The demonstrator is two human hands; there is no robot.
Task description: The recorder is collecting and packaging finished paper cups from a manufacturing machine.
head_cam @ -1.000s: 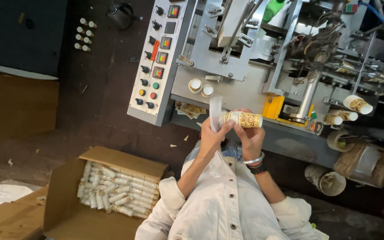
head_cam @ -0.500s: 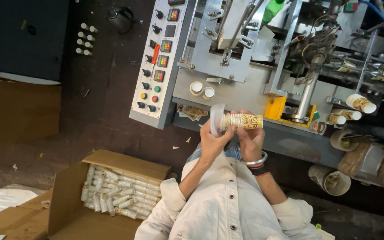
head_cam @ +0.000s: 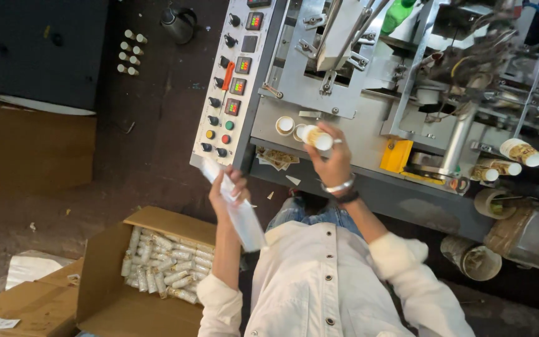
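Gripped in the left hand (head_cam: 227, 190) is a clear plastic sleeve (head_cam: 239, 212), which hangs down just beside the control panel (head_cam: 229, 87). Right of that panel, the right hand (head_cam: 332, 159) is clenched round a small printed tube (head_cam: 315, 137), held up near the white cups (head_cam: 285, 125) on the machine ledge. Tube and sleeve are apart, so the bagging seems not yet done, though the sleeve may hold something I cannot make out. Below the panel, a cardboard box (head_cam: 110, 274) already holds many wrapped tubes.
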